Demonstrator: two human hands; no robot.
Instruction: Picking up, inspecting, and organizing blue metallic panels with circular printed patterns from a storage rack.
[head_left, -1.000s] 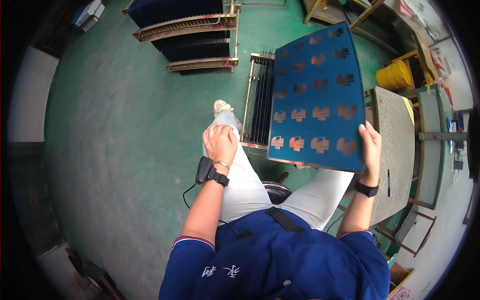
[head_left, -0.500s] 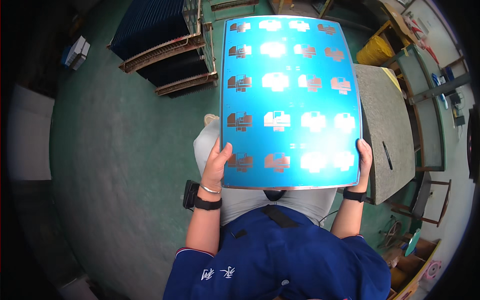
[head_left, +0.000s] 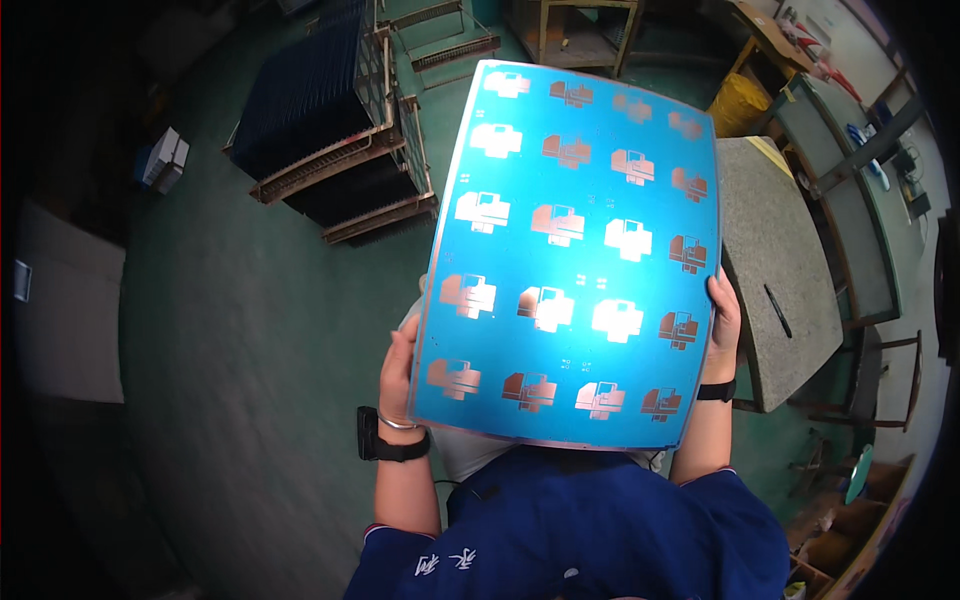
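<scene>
The left hand (head_left: 398, 370) and right hand (head_left: 722, 322) grip opposite side edges of a large blue panel (head_left: 575, 250), raised flat above the person's lap. It looks thin, stiff, glossy and easily scratched, best held by its bare edges.

Blue patterned panel (head_left: 570, 250) upright between left hand (head_left: 398, 372) and right hand (head_left: 724, 318), above green floor (head_left: 250, 380).
</scene>
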